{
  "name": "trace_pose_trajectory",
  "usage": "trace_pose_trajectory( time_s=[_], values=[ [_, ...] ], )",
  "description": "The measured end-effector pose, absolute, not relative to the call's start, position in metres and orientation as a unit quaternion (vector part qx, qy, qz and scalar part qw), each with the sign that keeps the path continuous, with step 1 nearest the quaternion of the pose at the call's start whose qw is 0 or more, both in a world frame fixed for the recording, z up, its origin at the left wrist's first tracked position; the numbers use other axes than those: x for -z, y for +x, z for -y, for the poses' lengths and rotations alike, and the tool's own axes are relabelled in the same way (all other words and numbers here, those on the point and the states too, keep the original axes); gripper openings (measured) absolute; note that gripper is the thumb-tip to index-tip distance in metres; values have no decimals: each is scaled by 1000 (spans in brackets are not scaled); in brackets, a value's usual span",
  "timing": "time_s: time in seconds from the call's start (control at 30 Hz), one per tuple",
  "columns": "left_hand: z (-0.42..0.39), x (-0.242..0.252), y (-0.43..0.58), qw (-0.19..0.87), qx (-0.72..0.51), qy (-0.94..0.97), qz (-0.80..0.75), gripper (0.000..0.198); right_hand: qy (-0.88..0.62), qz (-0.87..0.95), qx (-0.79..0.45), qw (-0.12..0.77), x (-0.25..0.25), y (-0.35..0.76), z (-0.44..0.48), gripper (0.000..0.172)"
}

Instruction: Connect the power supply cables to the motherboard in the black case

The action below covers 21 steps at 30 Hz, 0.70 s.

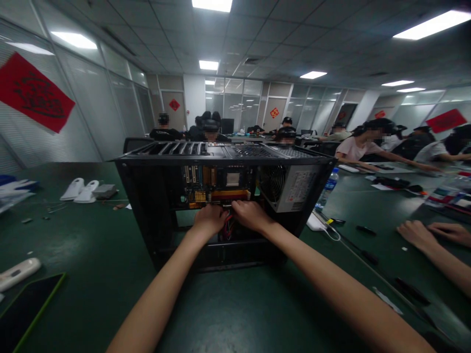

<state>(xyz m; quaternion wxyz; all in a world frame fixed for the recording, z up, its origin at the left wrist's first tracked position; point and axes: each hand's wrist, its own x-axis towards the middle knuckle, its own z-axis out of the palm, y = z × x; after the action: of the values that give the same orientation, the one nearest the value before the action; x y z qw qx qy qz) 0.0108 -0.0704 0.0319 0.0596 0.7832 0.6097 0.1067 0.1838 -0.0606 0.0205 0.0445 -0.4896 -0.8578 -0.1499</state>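
Observation:
An open black computer case (136,211) stands on the table in front of me, its side panel off. Inside are a motherboard (232,179) and, at the upper right, a silver power supply (296,186) with a fan. Both my hands reach in at the motherboard's lower edge. Fingers curled, my left hand (209,219) is beside a bundle of coloured cables (228,225). Just right of that bundle, my right hand (250,214) is also closed, knuckles up. Whatever the fingertips grip is hidden behind the hands.
Left on the green table (91,245) lie a phone (31,309), a white handheld device (20,273) and white slippers (79,190). At right are a water bottle (327,189), a white power strip (315,221), cables and another person's hands (417,235). More people sit behind.

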Motion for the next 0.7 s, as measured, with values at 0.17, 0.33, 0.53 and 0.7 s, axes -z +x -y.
trace_pose_trajectory(
  time_s=[0.17, 0.33, 0.53, 0.7],
  values=[
    [73, -32, 14, 46, -104, 789, -604, 45, -500, 853, 145, 28, -20, 181, 58, 21],
    [72, -32, 16, 46, -100, 789, -604, 43, -504, 851, 145, 15, -17, 181, 53, 27],
    [71, -27, 15, 24, -128, 785, -606, 38, -524, 841, 135, 11, -15, 180, 49, 28],
    [74, -27, 17, 15, -155, 782, -604, 31, -513, 849, 124, 19, -15, 182, 47, 28]
  ],
)
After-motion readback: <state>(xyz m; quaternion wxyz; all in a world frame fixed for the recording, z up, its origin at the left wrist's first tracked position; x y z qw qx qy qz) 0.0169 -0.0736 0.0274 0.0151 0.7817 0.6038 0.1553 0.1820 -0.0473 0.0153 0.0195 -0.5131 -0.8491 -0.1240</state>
